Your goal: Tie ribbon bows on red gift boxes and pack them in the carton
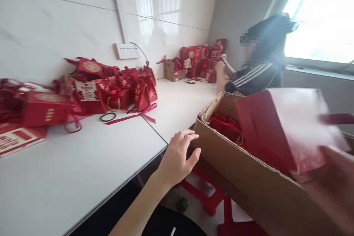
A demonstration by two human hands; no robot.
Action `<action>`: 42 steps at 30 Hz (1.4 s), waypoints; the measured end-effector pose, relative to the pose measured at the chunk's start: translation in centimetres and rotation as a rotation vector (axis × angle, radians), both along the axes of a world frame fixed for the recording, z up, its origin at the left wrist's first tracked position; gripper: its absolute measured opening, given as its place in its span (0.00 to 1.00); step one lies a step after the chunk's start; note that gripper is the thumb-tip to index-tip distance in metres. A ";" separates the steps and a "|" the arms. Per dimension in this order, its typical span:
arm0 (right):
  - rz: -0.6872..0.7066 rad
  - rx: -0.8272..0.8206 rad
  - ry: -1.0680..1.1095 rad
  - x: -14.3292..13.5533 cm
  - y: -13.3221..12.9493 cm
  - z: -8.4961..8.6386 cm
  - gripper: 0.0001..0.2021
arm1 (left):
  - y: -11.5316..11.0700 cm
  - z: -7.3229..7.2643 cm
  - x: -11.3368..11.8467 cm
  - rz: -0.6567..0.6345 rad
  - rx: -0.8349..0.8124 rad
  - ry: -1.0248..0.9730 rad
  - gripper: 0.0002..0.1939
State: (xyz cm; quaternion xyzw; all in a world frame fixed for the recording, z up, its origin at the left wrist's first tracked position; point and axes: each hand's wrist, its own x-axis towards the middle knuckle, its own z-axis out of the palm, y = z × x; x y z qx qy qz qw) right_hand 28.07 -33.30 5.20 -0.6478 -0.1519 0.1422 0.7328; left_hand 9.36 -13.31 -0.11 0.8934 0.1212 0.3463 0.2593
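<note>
My left hand point(181, 155) is beside the near left corner of a large cardboard box point(243, 169), its fingers apart and nothing in them. A red box with a pale side point(279, 129), blurred by motion, is above the cardboard box at the right. My right hand point(329, 180) is smeared at the right edge, just below that red box; its fingers cannot be made out. Inside the cardboard box lie red packages with ribbon point(225, 127).
Red gift boxes point(91, 96) line the white table point(69, 162) by the wall, near a black ring point(107, 117) and loose ribbon. A person point(257, 55) handles red boxes at the back. Red stools point(210, 195) stand below.
</note>
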 end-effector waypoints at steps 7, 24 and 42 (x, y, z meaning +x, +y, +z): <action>-0.104 -0.977 -0.462 10.8 -3.7 1.8 0.08 | 2.3 -3.5 9.3 -0.045 0.261 -0.022 0.17; 0.571 -1.433 -0.816 18.6 3.8 -9.1 0.15 | 1.6 -5.9 9.9 0.072 0.256 -0.188 0.16; 0.388 -1.414 -0.448 13.6 -9.6 -14.7 0.03 | 1.0 -5.9 10.4 0.086 0.191 -0.246 0.16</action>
